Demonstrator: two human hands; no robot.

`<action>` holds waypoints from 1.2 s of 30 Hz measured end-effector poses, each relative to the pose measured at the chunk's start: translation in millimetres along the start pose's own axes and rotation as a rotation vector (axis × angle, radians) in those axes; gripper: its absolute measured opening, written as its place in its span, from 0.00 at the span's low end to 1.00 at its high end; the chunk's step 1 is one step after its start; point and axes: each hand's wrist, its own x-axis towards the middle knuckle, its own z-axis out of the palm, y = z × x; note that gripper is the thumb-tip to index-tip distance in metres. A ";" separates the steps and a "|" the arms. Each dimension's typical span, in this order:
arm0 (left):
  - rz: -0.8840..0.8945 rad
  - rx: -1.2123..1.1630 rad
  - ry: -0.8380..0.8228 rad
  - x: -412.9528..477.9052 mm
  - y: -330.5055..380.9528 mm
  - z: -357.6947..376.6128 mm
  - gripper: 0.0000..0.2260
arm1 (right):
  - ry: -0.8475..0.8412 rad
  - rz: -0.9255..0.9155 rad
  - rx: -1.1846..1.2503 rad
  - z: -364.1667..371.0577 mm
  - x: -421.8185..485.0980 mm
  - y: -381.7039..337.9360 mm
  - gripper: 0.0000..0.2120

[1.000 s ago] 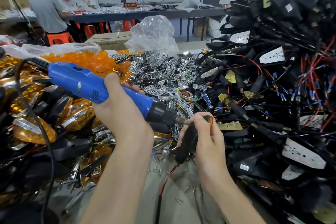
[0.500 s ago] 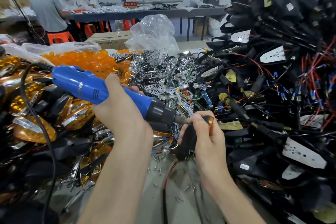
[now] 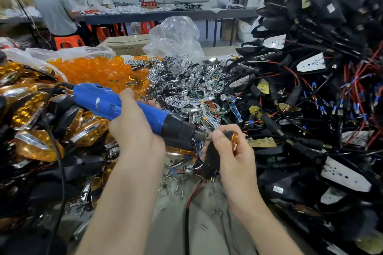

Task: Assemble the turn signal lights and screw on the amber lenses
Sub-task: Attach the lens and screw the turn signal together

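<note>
Left hand (image 3: 134, 128) wraps the blue screwdriver (image 3: 107, 105), its tip meeting the turn signal light (image 3: 211, 157) the right hand (image 3: 234, 155) clutches, amber lens (image 3: 234, 139) in place, above the near edge of the surface (image 3: 207, 223).

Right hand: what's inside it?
The right hand grips a black turn signal with an amber lens showing; its fingers cover the spot the blue electric screwdriver touches.

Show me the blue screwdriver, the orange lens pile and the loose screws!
blue screwdriver (image 3: 116, 107), head view, blue body.
orange lens pile (image 3: 97, 70), head view, heap's middle.
loose screws (image 3: 203, 227), head view, one screw.
</note>
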 end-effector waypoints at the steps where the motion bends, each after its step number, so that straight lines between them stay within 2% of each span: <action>1: -0.007 0.032 -0.012 3.8 4.7 -1.3 0.08 | 0.005 -0.004 0.007 -1.0 0.5 -0.3 0.08; 3: -0.007 0.054 0.001 14.4 16.6 -6.1 0.09 | 0.049 0.037 0.087 -5.7 4.4 -2.2 0.10; 6: -0.037 0.094 -0.011 26.8 27.2 -10.6 0.10 | 0.042 0.212 0.325 -12.9 12.9 -6.9 0.13; 9: -0.143 0.270 -0.050 28.8 28.6 -12.5 0.10 | -0.005 0.354 0.568 -15.5 16.1 -6.6 0.19; 11: -0.193 0.457 -0.117 28.1 24.7 -13.6 0.07 | -0.035 0.383 0.634 -17.0 15.9 -4.6 0.18; 15: -0.169 0.800 -0.221 25.0 9.8 -18.8 0.03 | -0.031 0.419 0.623 -17.4 17.4 -1.2 0.13; 18: -0.036 1.089 -0.303 27.8 6.6 -21.8 0.06 | 0.017 0.490 0.635 -16.9 19.1 1.3 0.16; 21: 0.159 1.398 -0.338 33.7 10.0 -25.5 0.13 | 0.065 0.520 0.606 -13.9 21.6 0.3 0.15; 25: 0.341 1.818 -0.334 36.7 11.9 -29.5 0.13 | 0.094 0.515 0.554 -10.5 23.3 -2.5 0.16; 29: 0.468 1.926 -0.348 29.4 15.9 -25.8 0.20 | 0.080 0.476 0.522 -11.2 22.5 -3.0 0.16; 36: 0.439 1.986 -0.772 -14.4 19.4 -22.4 0.23 | 0.066 0.361 0.314 -6.9 12.3 5.0 0.20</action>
